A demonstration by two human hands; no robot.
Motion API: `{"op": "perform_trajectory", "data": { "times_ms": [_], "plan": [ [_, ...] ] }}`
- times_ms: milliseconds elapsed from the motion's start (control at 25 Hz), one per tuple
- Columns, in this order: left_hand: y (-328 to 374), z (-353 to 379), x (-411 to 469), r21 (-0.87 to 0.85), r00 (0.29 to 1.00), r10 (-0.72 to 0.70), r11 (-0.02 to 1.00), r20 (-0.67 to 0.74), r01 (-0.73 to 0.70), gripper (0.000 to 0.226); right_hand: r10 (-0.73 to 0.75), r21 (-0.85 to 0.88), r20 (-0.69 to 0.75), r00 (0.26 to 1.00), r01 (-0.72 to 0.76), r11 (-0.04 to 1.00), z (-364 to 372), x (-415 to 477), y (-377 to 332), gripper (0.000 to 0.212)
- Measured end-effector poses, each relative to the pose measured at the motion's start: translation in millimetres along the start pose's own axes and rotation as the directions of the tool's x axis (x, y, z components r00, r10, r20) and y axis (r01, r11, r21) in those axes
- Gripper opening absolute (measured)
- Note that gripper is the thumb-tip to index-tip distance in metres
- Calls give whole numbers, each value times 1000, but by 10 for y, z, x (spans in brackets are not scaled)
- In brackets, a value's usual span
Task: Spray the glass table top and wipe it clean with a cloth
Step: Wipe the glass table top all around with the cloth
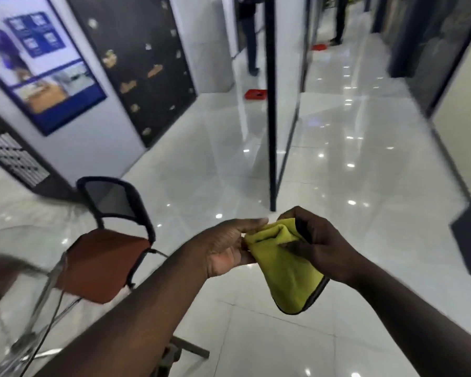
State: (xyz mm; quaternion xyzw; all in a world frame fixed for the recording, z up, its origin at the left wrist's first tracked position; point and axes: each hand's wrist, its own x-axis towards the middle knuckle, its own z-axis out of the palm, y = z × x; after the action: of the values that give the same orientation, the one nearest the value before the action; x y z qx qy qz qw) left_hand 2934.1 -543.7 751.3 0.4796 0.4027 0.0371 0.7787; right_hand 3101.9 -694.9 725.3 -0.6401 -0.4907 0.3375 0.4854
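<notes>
A yellow cloth with a dark edge hangs in front of me, held between both hands above the floor. My left hand pinches its left top corner with thumb and fingers. My right hand grips the bunched top of the cloth from the right. The round glass table top shows at the lower left, partly cut off by the frame edge. No spray bottle is in view.
A chair with a brown seat and black mesh back stands beside the glass table. A glossy white tiled floor stretches ahead. A dark partition post rises mid-frame. Red trays lie on the floor further off, near standing people.
</notes>
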Motion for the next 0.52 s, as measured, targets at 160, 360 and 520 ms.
{"op": "perform_trajectory", "data": {
  "times_ms": [160, 360, 520],
  "plan": [
    [80, -703, 199, -157, 957, -33, 988, -288, -13, 13, -40, -70, 316, 948, 65, 995, 373, 1049, 40, 32],
    [112, -1845, 212, -230, 775, 33, 946, -632, -228, 25, -79, -35, 549, 832, 117, 993, 1354, 2280, 49, 45],
    [196, -2709, 222, -309, 748, 112, 863, -654, -399, 28, -42, -63, 572, 819, 94, 994, 2219, 3151, 131, 71]
  ]
}}
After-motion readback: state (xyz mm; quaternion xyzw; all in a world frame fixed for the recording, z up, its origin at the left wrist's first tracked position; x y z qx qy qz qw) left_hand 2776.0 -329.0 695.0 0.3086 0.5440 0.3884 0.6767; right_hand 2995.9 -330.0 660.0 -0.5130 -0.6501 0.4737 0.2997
